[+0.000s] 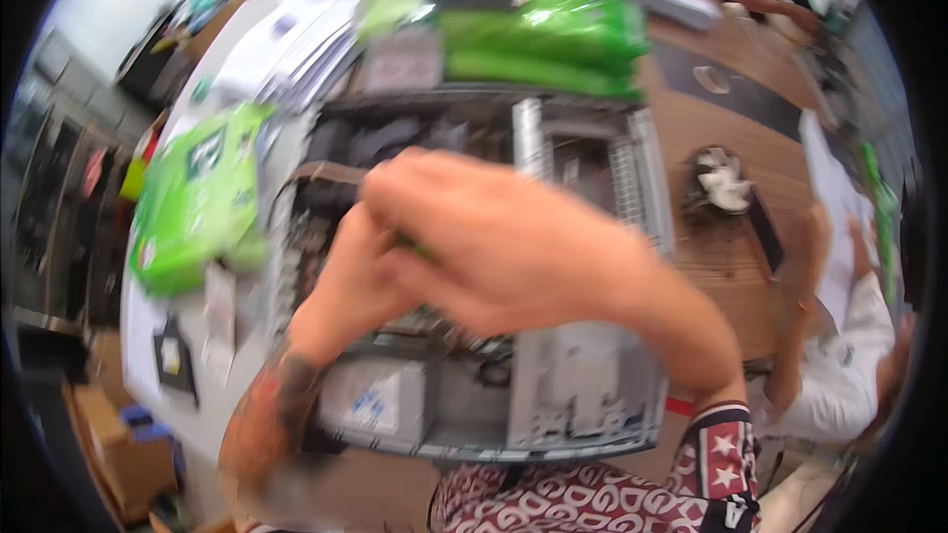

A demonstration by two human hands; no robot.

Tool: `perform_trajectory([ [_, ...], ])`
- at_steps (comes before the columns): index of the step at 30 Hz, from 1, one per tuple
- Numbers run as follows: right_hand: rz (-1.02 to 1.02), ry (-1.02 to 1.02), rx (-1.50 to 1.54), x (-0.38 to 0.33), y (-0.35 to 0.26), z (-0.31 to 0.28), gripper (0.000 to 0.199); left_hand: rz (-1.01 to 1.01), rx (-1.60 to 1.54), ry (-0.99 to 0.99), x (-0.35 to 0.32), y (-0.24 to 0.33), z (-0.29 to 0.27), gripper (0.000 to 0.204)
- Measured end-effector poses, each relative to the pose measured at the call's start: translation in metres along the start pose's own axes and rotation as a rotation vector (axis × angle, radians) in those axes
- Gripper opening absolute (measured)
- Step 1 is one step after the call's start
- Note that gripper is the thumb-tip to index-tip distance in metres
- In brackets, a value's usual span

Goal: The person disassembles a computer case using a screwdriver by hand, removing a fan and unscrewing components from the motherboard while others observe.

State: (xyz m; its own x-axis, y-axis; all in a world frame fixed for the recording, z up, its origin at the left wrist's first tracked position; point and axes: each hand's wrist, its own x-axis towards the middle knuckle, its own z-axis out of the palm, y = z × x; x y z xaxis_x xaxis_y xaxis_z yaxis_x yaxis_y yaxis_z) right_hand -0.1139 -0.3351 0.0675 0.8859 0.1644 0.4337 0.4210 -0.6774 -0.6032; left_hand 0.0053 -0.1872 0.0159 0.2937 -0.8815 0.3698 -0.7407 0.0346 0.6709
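A grey computer case lies open, central on the desk, its middle hidden by bunched hands; what they hold, I cannot tell. Green packs at ten and twelve o'clock, white fan at two.

Over the open computer case, the left hand and right hand block the middle. From there, a green package bars twelve o'clock, a plump green bag nearly ten, and a white-bladed fan past two; wooden tabletop leaves passage at three o'clock
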Motion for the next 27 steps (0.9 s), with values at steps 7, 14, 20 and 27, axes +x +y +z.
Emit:
perform_trajectory([
  [7, -0.092, 0.142, 0.124, 0.016, 0.006, -0.002, 0.030, -0.067, -0.215, 0.074, -0.013, -0.004, -0.013, 0.043],
  [14, -0.115, 0.070, 0.190, 0.006, 0.022, -0.008, 0.032, -0.288, -0.087, -0.105, -0.013, -0.004, -0.018, 0.059],
  [20, -0.044, -0.007, 0.169, 0.009, 0.023, -0.009, 0.032, -0.425, -0.215, -0.129, -0.010, 0.003, -0.022, 0.053],
  [27, -0.066, 0.056, 0.041, 0.008, 0.012, -0.008, 0.033, -0.156, -0.150, -0.102, 0.000, 0.026, -0.024, 0.021],
])
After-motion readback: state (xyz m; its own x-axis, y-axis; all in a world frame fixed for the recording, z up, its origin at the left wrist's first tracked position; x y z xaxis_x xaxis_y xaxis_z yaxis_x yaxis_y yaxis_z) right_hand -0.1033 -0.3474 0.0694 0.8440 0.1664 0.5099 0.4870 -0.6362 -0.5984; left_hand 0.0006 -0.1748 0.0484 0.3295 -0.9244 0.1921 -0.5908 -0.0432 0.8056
